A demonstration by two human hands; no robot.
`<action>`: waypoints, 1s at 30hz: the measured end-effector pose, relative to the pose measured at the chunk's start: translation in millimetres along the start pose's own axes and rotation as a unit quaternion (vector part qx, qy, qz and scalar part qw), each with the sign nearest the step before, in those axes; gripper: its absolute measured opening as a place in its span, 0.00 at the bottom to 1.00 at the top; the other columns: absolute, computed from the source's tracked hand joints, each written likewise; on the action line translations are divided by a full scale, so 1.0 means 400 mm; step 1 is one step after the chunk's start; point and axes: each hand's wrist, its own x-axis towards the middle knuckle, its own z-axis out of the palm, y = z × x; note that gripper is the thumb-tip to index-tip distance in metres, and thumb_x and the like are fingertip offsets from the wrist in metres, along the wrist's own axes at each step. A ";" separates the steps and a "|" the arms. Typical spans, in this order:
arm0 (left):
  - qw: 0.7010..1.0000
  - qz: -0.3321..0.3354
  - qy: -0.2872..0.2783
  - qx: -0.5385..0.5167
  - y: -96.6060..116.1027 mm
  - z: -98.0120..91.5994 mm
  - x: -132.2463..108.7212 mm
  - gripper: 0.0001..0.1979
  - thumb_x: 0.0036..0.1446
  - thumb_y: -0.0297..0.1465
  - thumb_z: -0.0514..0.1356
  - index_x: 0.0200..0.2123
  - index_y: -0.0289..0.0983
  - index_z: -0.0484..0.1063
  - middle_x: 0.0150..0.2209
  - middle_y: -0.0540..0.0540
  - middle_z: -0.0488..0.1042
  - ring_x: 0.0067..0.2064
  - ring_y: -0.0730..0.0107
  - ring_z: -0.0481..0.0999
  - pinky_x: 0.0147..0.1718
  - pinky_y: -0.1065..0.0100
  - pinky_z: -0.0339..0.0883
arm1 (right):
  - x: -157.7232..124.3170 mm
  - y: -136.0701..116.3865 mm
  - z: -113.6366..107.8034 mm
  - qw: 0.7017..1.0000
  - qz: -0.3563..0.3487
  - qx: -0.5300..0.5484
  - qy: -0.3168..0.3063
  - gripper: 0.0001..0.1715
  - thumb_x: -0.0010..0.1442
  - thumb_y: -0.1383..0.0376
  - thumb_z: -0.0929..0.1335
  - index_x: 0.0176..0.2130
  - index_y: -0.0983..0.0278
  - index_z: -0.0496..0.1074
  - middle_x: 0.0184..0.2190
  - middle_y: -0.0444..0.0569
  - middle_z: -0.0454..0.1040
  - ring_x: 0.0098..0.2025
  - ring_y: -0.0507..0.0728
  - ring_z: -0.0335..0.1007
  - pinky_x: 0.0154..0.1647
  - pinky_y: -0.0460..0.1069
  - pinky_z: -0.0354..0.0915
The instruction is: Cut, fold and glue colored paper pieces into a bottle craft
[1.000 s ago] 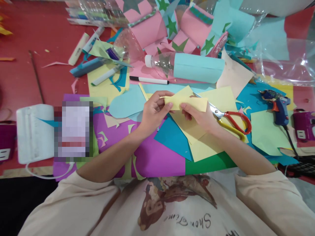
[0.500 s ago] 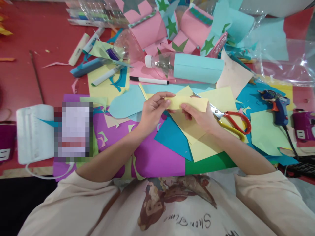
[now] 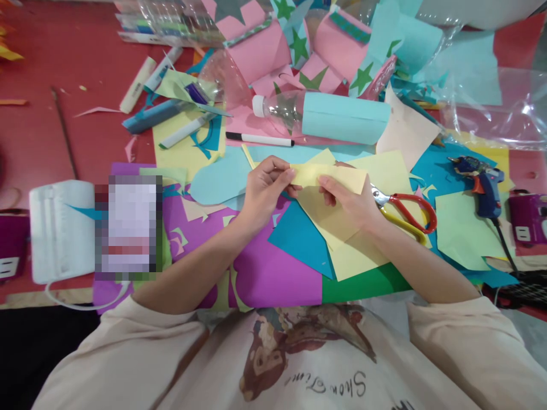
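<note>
A folded strip of pale yellow paper (image 3: 310, 175) is held up between my two hands. My left hand (image 3: 268, 185) pinches its left end between thumb and fingers. Farther right, my right hand (image 3: 344, 196) grips the strip with the thumb on top and the fingers behind. Below the hands lie larger pale yellow sheets (image 3: 363, 256) over a blue piece of paper (image 3: 301, 239). Scissors (image 3: 405, 210) with one red and one yellow handle rest just right of my right hand, their blades partly hidden by it.
A clear bottle wrapped in light blue paper (image 3: 346, 117) lies beyond the hands, with a black-and-white marker (image 3: 260, 139) before it. A glue gun (image 3: 485, 185) is at the right. To the left sit a white device (image 3: 62, 233) and a blurred-out phone (image 3: 130, 228). Pink paper shapes (image 3: 260, 51) stand at the back.
My right hand and the right end of the yellow strip have shifted slightly to the right. My left hand keeps its pinch, moved only a little. The other things lie as before.
</note>
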 end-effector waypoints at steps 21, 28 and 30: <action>0.996 -0.058 -0.041 0.061 0.032 0.017 -0.017 0.26 0.54 0.53 0.60 0.25 0.34 0.68 0.23 0.46 0.78 0.22 0.72 0.78 0.20 0.75 0.71 | 0.003 0.002 -0.004 1.000 0.009 0.001 -0.019 0.16 0.59 0.59 0.70 0.25 0.64 0.66 0.19 0.40 0.67 0.20 0.46 0.62 0.22 0.44 0.59; 0.997 -0.060 -0.042 0.019 0.013 0.006 -0.020 0.23 0.57 0.50 0.59 0.27 0.35 0.70 0.20 0.48 0.76 0.23 0.69 0.79 0.19 0.73 0.71 | 0.003 0.002 -0.002 1.000 0.020 -0.005 -0.019 0.17 0.57 0.56 0.70 0.25 0.64 0.66 0.20 0.40 0.68 0.20 0.46 0.62 0.22 0.44 0.60; 0.997 -0.060 -0.054 0.010 0.014 0.007 -0.020 0.22 0.56 0.50 0.59 0.27 0.35 0.70 0.19 0.49 0.75 0.23 0.68 0.79 0.19 0.73 0.72 | 0.003 0.001 -0.001 1.000 0.017 -0.004 -0.018 0.17 0.58 0.56 0.70 0.25 0.63 0.66 0.20 0.40 0.68 0.21 0.46 0.62 0.22 0.44 0.60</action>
